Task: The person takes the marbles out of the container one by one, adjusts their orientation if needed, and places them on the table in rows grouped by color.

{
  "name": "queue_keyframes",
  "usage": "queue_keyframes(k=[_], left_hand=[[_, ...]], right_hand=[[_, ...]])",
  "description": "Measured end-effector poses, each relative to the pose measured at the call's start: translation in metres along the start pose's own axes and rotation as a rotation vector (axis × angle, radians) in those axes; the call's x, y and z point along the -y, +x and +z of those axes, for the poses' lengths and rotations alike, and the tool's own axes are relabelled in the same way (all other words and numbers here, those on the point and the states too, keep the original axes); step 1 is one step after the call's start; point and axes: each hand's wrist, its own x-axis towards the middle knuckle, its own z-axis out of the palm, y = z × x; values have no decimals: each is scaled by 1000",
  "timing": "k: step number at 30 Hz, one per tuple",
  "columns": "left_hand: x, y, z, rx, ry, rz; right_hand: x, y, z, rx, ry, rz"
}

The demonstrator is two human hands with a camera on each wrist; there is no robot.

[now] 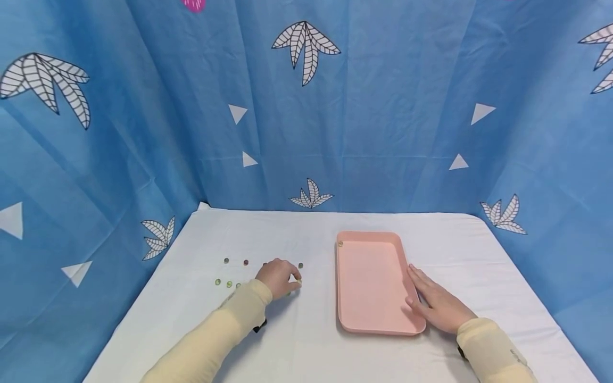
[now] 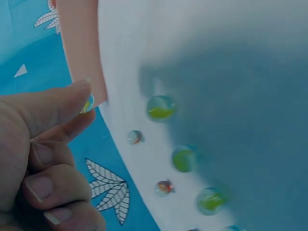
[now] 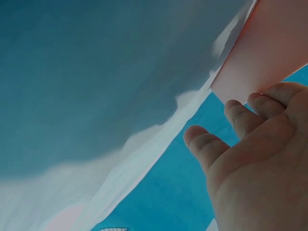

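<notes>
My left hand (image 1: 279,278) pinches a clear marble (image 2: 87,104) with a yellow-green swirl between thumb and forefinger. In the left wrist view its other fingers are curled under. Beneath it on the white cloth lie green-swirled marbles (image 2: 161,108) and smaller ones with red-orange swirls (image 2: 164,187). The pink tray (image 1: 373,287) stands to the right of this hand. My right hand (image 1: 439,304) rests against the tray's right rim, its fingers extended along the outside. One small marble (image 1: 340,243) is in the tray's far left corner.
Left of the tray, marbles lie in two loose rows, dark ones (image 1: 226,260) farther back and green ones (image 1: 217,282) nearer; my left hand and sleeve hide some. A blue patterned curtain (image 1: 373,133) hangs behind and beside the white-covered table (image 1: 311,361).
</notes>
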Motion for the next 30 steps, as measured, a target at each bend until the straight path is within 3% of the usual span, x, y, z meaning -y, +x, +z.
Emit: queue_keyframes(k=[12,30], left_hand=[[4,-8,15,-2,0,14],[4,-11,21,23,49,8]], right_hand=[[0,0,0,5,0,15],[-1,1,1,8,-2,21]])
